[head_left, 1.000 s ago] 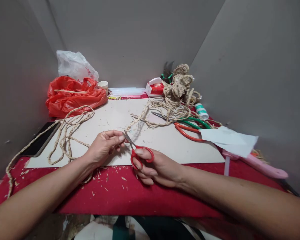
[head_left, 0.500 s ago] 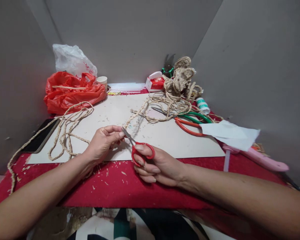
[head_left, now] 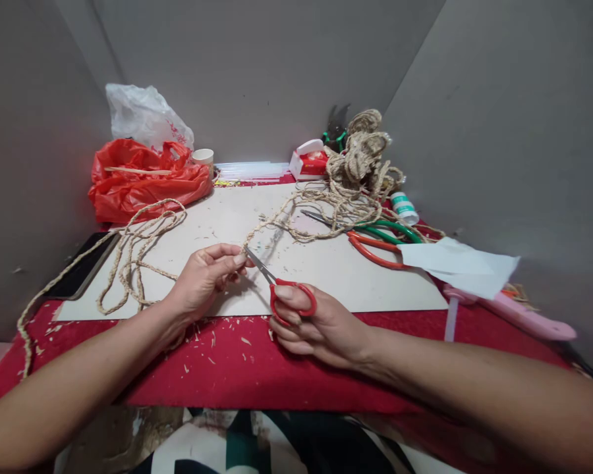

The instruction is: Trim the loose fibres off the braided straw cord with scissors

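Observation:
My left hand (head_left: 205,273) pinches a braided straw rope (head_left: 271,220) between thumb and fingers, over the white board (head_left: 326,283). My right hand (head_left: 321,322) grips small red-handled scissors (head_left: 296,303), fingers through the loops. The blade tips touch or lie very near the rope beside my left thumb. From there the rope runs back to a tangled coil (head_left: 360,158) at the back right. Another length of braided rope (head_left: 126,270) lies in loops left of my left hand. Whether the two lengths join inside my hand is hidden.
Large scissors (head_left: 375,243) with red and green handles lie right of the rope, partly under white paper (head_left: 459,263). A pink glue gun (head_left: 524,316) sits at the right edge. A red plastic bag (head_left: 148,184), a phone (head_left: 79,270) and straw scraps are on the left.
My right hand and the small scissors have shifted slightly right and back from my left fingers. My left hand still pinches the rope in about the same place.

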Action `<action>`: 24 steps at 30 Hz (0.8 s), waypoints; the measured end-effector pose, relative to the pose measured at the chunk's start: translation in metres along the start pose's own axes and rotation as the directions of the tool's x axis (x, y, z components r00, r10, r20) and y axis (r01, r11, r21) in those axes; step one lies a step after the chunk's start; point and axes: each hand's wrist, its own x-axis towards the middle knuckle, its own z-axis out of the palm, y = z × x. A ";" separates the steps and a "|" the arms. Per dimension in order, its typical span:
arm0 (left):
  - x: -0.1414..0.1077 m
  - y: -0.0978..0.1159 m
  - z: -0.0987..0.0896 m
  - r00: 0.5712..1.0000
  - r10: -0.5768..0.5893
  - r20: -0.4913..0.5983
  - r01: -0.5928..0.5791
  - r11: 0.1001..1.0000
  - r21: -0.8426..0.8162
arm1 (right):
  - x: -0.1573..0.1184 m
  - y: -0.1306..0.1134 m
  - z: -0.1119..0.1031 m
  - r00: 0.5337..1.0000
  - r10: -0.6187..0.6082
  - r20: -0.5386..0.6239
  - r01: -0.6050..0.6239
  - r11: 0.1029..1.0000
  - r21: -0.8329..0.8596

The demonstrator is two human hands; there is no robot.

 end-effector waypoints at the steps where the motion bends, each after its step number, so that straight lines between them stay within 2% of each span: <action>1: 0.000 0.001 0.000 1.000 -0.009 -0.002 0.009 1.000 -0.030 | -0.001 0.000 0.000 1.000 -0.020 -0.005 0.020 1.000 -0.010; 5: 0.001 0.004 -0.001 0.999 -0.053 0.012 0.054 0.990 -0.134 | -0.002 0.000 -0.001 0.993 -0.100 -0.061 0.094 0.991 -0.095; 9: 0.000 0.007 -0.002 0.997 -0.074 0.033 0.078 0.981 -0.180 | -0.002 -0.001 -0.003 0.981 -0.171 -0.090 0.131 0.932 -0.339; 12: -0.001 0.008 -0.002 0.996 -0.071 0.054 0.080 0.977 -0.196 | -0.001 -0.008 -0.006 0.970 -0.221 -0.101 0.132 0.828 -0.545; 16: 0.000 0.008 -0.002 0.995 -0.073 0.074 0.086 0.975 -0.204 | 0.001 -0.021 -0.010 0.939 -0.316 -0.134 0.111 0.648 -0.753; 19: 0.000 0.007 -0.003 0.991 -0.085 0.103 0.106 0.971 -0.213 | 0.003 -0.025 -0.014 0.933 -0.321 -0.164 0.040 0.544 -0.838; 24: -0.001 0.007 -0.004 0.991 -0.071 0.109 0.096 0.964 -0.247 | 0.006 -0.021 -0.019 0.949 -0.272 -0.157 -0.018 0.452 -0.892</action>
